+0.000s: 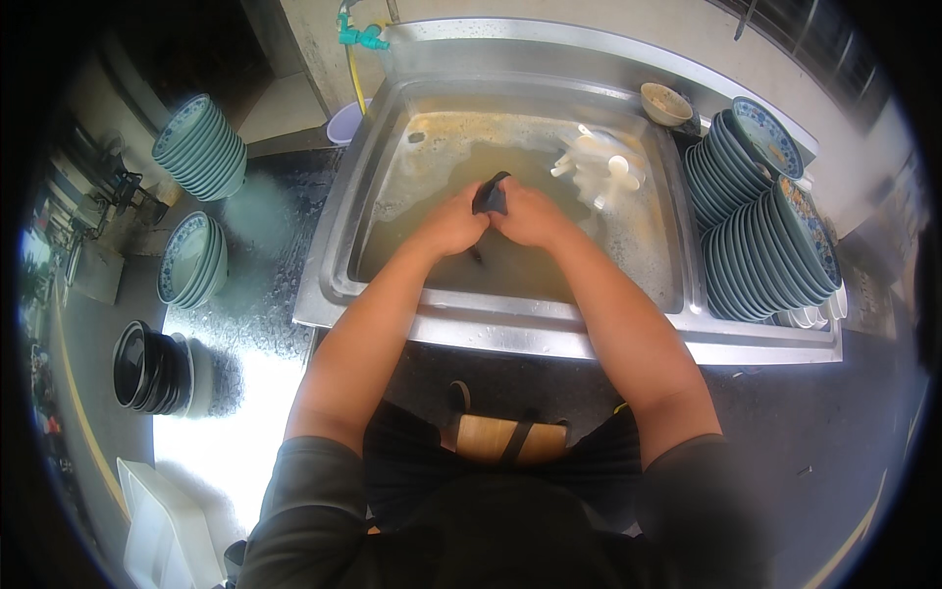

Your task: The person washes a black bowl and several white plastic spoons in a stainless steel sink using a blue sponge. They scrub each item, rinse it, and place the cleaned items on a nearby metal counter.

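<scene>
Both of my hands meet above the murky water of a stainless steel sink (434, 303). My left hand (456, 221) and my right hand (526, 213) pinch a small dark object (491, 195) between them; whether it is a cloth or a utensil I cannot tell. A thin dark piece (475, 254) shows just below my left hand, partly in the water. White spoons (618, 173) lie in a heap in the sink, to the right of my hands, with foam around them.
Stacked patterned bowls (765, 250) stand on the sink's right ledge, near a small beige bowl (666, 104). On the left table are more patterned bowls (199, 151), black bowls (151, 368) and a white plastic tub (169, 526). A green tap (360, 37) is at the back left.
</scene>
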